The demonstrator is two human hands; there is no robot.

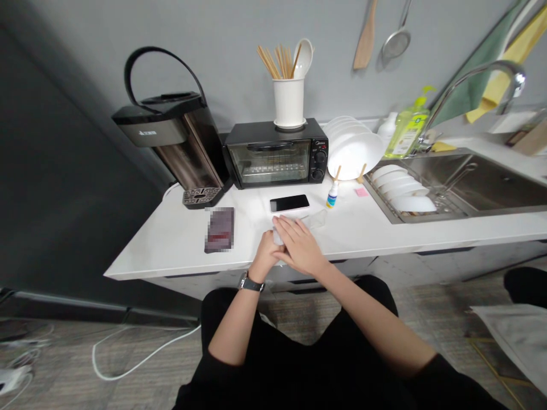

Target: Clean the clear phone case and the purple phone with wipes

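left hand (267, 250) curls round a pale item (277, 235), right hand (301, 247) flat-fingered over it, phone (289, 203) at their twelve o'clock!

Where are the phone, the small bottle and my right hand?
Phone (289, 203): head view, middle of its dark screen.
Small bottle (331, 199): head view, on its label.
Right hand (301, 246): head view, back of the hand.

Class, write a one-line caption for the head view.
Right hand over a pale item, close against the left hand, at a counter with phone, bottle and oven beyond.
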